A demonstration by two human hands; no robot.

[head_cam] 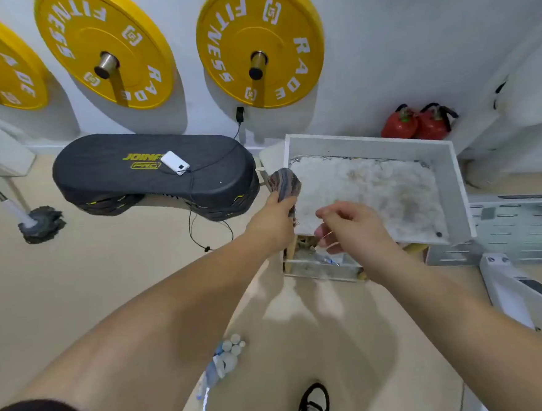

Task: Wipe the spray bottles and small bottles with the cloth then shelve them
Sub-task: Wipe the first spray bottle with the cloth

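My left hand (272, 219) grips a bunched, striped grey cloth (285, 181) at the left edge of a white shelf unit (371, 142), whose top tray is dusty. My right hand (353, 228) hovers at the tray's front edge. Its fingers curl round the top of a clear bottle with blue print (327, 259), which hangs tilted in the lower shelf level (319, 272). The grip itself is partly hidden and blurred. Several small white bottles and spray bottles (227, 352) stand grouped on the floor below my left forearm.
A black step platform (152, 175) carrying a white power bank (175, 163) and cable lies left of the shelf. Yellow weight plates (260, 42) hang on the wall, with a mop (40, 223) at far left. Red fire extinguishers (418, 124) and a perforated metal panel (518, 229) are on the right. My shoe (312, 406) is near the bottom.
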